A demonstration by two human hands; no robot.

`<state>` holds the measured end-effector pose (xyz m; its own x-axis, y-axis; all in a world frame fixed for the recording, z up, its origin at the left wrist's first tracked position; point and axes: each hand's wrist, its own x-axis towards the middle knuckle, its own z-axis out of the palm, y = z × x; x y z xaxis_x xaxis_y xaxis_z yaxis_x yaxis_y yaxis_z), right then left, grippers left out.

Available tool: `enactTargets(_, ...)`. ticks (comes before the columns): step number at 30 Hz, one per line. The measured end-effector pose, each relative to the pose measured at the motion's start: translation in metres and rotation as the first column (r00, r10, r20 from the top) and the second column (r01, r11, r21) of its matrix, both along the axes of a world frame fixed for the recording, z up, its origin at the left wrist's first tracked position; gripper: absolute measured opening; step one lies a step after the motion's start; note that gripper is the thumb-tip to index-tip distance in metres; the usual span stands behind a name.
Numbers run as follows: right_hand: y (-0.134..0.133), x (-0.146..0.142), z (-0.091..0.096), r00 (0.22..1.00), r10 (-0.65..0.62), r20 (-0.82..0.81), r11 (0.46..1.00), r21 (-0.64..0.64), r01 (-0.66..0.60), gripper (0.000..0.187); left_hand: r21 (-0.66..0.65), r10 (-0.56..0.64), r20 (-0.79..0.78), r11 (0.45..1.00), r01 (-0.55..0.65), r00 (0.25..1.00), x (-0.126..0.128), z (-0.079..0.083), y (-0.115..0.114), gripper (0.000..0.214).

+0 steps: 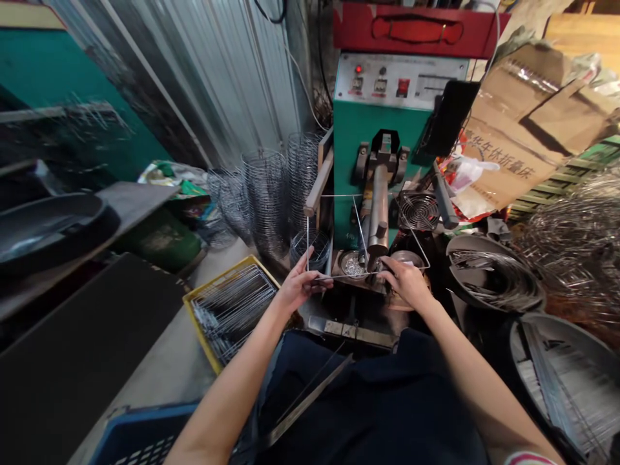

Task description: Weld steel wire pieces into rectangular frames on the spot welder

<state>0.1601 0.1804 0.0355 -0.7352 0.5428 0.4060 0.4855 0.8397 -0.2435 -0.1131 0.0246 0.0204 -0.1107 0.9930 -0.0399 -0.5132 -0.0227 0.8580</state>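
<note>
A thin metal wire frame [308, 236] with bent corners is stretched between my hands, in front of a green spot welding machine [349, 155]. My left hand [301, 284] pinches its near wire on the left. Closed around the same wire farther right, my right hand [404, 279] sits just below the machine's thick round electrode arm [379, 213]. Part of the frame is hidden behind that arm. Beneath the electrodes, a small round dish [352, 263] holds shiny metal bits. A loose strip and a thin wire [310, 400] lie across my lap.
At the left a yellow crate [217, 361] holds many bent wire pieces. Stacked wire baskets [264, 194] stand behind it. On the right are round pans of wire [494, 271] and rods [576, 387], with cardboard boxes [513, 142] beyond. A blue crate [140, 423] is at lower left.
</note>
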Motion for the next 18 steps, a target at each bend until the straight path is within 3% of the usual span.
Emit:
enactTargets(8, 0.0, -0.004, 0.002, 1.0, -0.015, -0.006, 0.999, 0.029, 0.015, 0.039, -0.025, 0.026, 0.011, 0.999, -0.026, 1.0, -0.005, -0.005, 0.002, 0.096)
enactTargets(18, 0.007, 0.004, -0.01, 0.995, 0.001, -0.1, 1.0, 0.003, 0.0, 0.042, -0.016, 0.005, 0.012, 1.0, -0.005, 1.0, -0.01, -0.011, 0.004, 0.098)
